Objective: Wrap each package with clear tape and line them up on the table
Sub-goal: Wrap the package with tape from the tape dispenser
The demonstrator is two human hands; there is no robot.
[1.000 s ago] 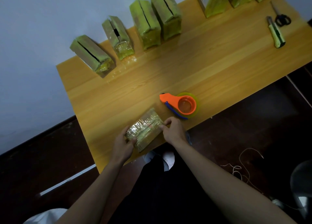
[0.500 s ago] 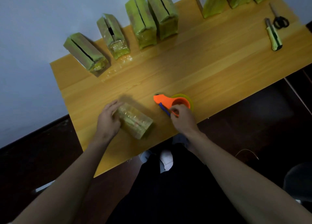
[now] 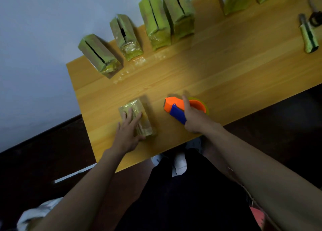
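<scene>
Wooden table (image 3: 217,70) against a pale wall, seen from above. My right hand (image 3: 195,119) grips the orange and blue tape dispenser (image 3: 176,108), fingers curled round its handle, forefinger laid along the top; it rests on the table near the front edge. My left hand (image 3: 128,132) lies flat on the package (image 3: 137,117), fingers straight and spread, pressing it down just left of the dispenser. Package lies on its side, film-covered. Four wrapped green packages (image 3: 156,21) stand in a row along the far edge; more at the far right. Utility knife (image 3: 309,37) and scissors (image 3: 315,18) at the right end.
</scene>
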